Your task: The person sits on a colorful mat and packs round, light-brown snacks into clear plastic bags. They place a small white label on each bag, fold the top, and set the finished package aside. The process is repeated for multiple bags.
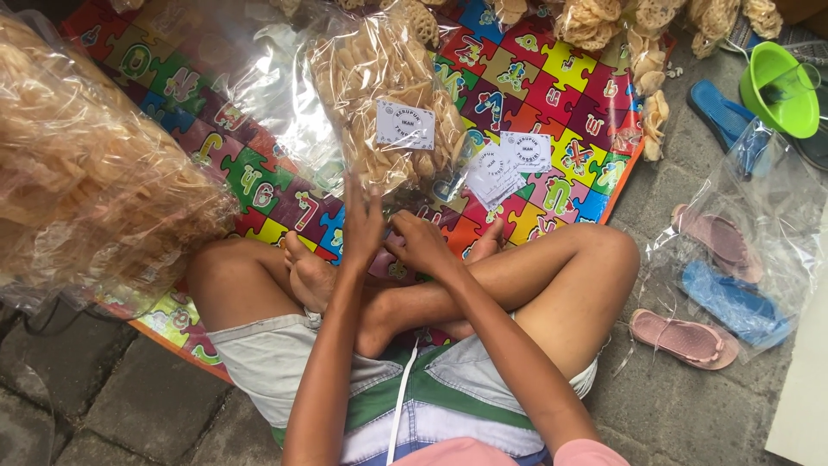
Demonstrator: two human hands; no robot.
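Our hands at a bag of crackers

Our left hand (pixel 362 226) touches the clear cracker bag (pixel 388 95) with its grip spread; our right hand (pixel 423 243) rests beneath, loosely curled, over the puzzle mat (pixel 535 78).

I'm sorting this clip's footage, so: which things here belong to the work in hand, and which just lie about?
In hand:
- left hand and right hand at the clear bag of crackers
- loose white paper labels
- big filled cracker bag

Lying about:
- green funnel
- pink sandals
- blue sandals
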